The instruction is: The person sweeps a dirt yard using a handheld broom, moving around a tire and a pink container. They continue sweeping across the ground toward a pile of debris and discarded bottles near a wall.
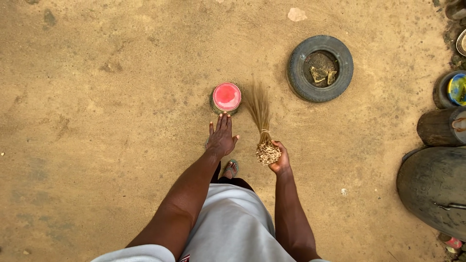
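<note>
A small round container with a red lid (226, 97) is sitting upright on the bare sandy ground (107, 97), and everything else here is easiest to place against it. The person's left hand (221, 137) is reaching down just below it, palm down with the fingers (224, 121) spread out straight and unclenched, gripping nothing; the fingertips are coming right up to the container's near edge, though from this height I cannot tell whether they are actually touching it.

Just to the right of the container, the right hand (280, 159) is wrapping tightly around the bound end of a short straw hand broom (261, 123). The broom's bristles are fanning up and away from the fist, their tips lying beside the container's right side, and they are looking a little blurred.

Below the container, between the two forearms, a foot in a sandal (231, 168) is showing on the ground, with the person's pale grey garment (233, 223) filling the bottom of the view.

Up and to the right of the container, well apart from it, an old tyre (320, 68) is lying flat with some rubble inside its ring. Farther right still, along the edge of the scene, a few dark drum-like vessels (437, 127) are crowding together.
</note>
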